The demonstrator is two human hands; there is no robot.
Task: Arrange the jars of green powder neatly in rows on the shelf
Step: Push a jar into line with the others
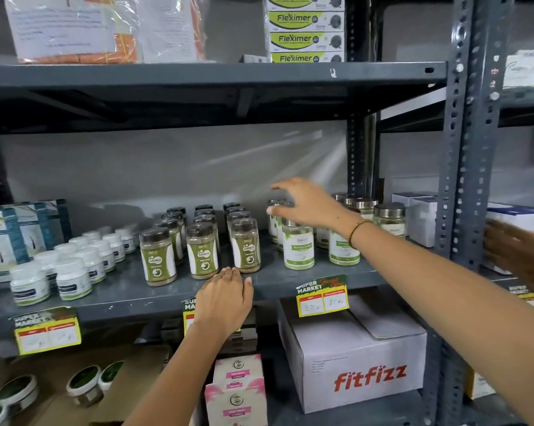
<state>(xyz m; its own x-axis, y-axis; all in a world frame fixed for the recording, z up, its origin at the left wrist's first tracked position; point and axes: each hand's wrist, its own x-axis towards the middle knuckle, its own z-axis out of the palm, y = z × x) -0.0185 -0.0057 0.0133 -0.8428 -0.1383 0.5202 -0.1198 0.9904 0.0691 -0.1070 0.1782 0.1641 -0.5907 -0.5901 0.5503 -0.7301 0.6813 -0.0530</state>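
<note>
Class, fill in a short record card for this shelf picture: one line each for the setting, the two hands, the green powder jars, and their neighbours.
setting: grey metal shelf with price tags on its edge
left hand: open, resting at the shelf edge before the dark-lidded jars
right hand: open, reaching over the silver-lidded jars
dark-lidded jars: three rows running front to back
silver-lidded jars: looser group
neighbours: white bottles on the left

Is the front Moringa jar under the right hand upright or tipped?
Upright. The front Moringa jar stands on its base on the shelf, label level. The right hand hovers open above it, not gripping.
</note>
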